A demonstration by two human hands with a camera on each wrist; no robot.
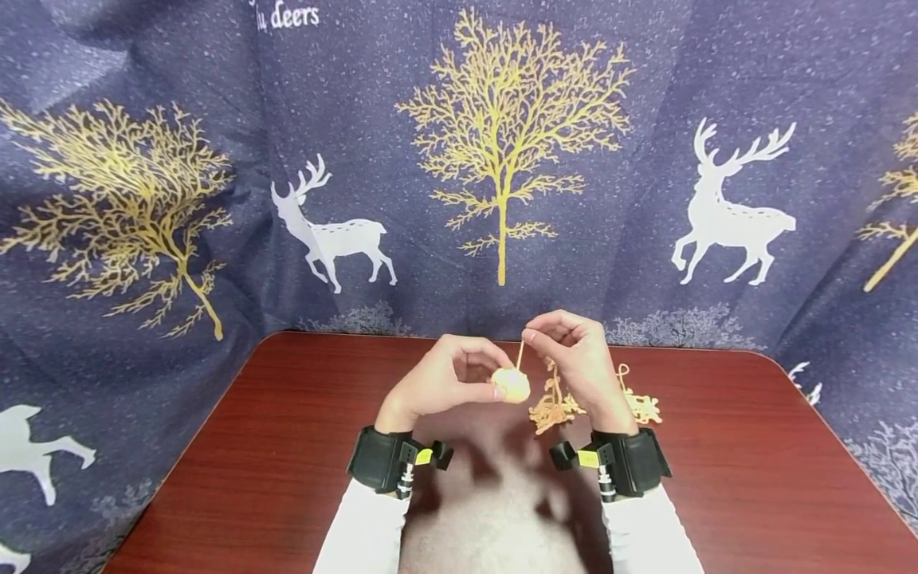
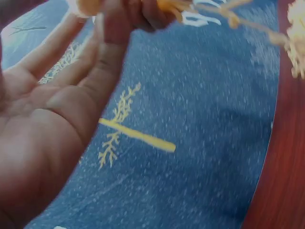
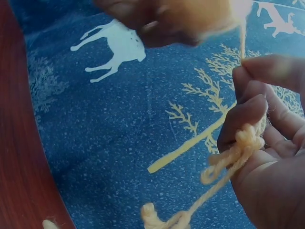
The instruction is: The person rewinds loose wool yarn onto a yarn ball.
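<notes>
A small pale yellow ball of yarn [image 1: 511, 385] sits between the thumb and fingers of my left hand [image 1: 448, 383], raised above the table. My right hand [image 1: 574, 351], a little to the right and higher, pinches the yarn strand [image 1: 520, 352] between thumb and index finger. That strand runs taut from the ball up to the fingertips. In the right wrist view, a knotted length of yarn [image 3: 248, 143] passes through the right palm and hangs below it. The left wrist view shows the left hand [image 2: 52, 109] with the ball only partly visible at the top edge.
A loose tangle of orange-yellow yarn [image 1: 554, 410] lies on the red-brown table [image 1: 287, 422], below the right hand. Another looped bunch of yarn [image 1: 641, 406] shows right of the right wrist. Behind the table hangs a dark blue cloth [image 1: 445, 295] printed with deer and trees.
</notes>
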